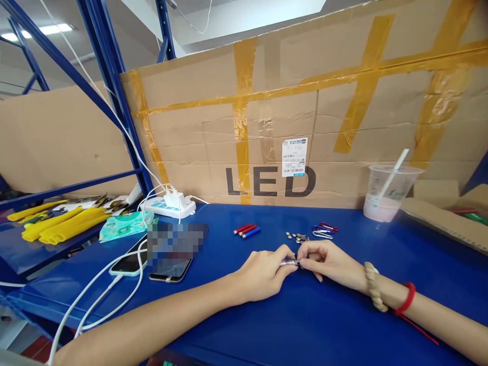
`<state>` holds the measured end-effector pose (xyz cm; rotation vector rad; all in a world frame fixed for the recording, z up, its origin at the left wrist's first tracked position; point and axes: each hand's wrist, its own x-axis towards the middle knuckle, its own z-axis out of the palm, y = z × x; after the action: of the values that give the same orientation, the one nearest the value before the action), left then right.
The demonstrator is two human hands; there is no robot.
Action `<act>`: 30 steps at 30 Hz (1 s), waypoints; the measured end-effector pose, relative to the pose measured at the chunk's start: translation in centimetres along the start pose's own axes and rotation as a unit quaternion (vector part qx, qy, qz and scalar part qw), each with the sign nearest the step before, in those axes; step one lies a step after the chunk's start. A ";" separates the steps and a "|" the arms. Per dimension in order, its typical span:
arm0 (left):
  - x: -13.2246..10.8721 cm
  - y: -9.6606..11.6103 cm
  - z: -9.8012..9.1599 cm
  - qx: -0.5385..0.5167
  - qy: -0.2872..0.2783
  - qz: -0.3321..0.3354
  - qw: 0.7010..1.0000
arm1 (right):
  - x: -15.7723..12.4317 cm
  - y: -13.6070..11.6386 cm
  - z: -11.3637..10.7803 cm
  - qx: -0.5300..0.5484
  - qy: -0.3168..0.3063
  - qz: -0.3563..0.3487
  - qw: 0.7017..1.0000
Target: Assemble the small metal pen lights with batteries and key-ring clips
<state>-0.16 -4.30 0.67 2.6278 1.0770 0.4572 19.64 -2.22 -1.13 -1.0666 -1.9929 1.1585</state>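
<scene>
My left hand (263, 274) is closed, pinching a slim silver cylinder (288, 263) between thumb and fingers. From the other side, my right hand (328, 262) pinches at the cylinder's far end, where a small dark bit shows; its fingers hide what that piece is. Just beyond the hands lie several small round silver discs, like button cells (298, 237). Beside them on the right are red, blue and silver carabiner clips (324, 231). Farther left, small red tubes (244, 229) and a blue tube (252, 233) lie side by side.
The blue table (343, 325) ends at a large cardboard sheet (206, 147). Phones (171, 274) with white cables (137, 269) and a power strip (168, 206) are on the left. A plastic cup (389, 195) with a straw and an open cardboard box (442, 218) stand at the right.
</scene>
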 end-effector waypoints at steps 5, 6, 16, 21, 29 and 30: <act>-0.2 0.2 -0.3 -0.010 -0.017 0.017 1.000 | -0.1 0.0 -0.1 -0.007 -0.009 0.009 1.000; -0.2 0.2 -0.3 -0.010 -0.018 0.019 1.000 | -0.1 0.0 -0.1 -0.011 -0.011 0.009 1.000; -0.4 0.2 -0.4 -0.003 -0.019 0.037 0.999 | -0.5 -0.4 -0.1 -0.055 -0.032 0.005 0.998; -0.6 0.4 -0.5 0.003 -0.026 0.048 0.999 | -0.8 -0.8 -0.1 -0.058 -0.028 0.000 0.998; -0.7 0.6 -0.3 0.025 -0.011 0.045 0.999 | -1.5 -1.4 0.1 -0.066 0.035 0.030 0.997; -0.6 0.6 -0.3 0.022 -0.011 0.046 0.999 | -1.6 -1.5 0.1 -0.070 0.041 0.031 0.996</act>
<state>-0.35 -5.11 1.00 2.7227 0.9745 0.4270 19.82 -4.10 0.04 -1.2357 -2.0126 1.0004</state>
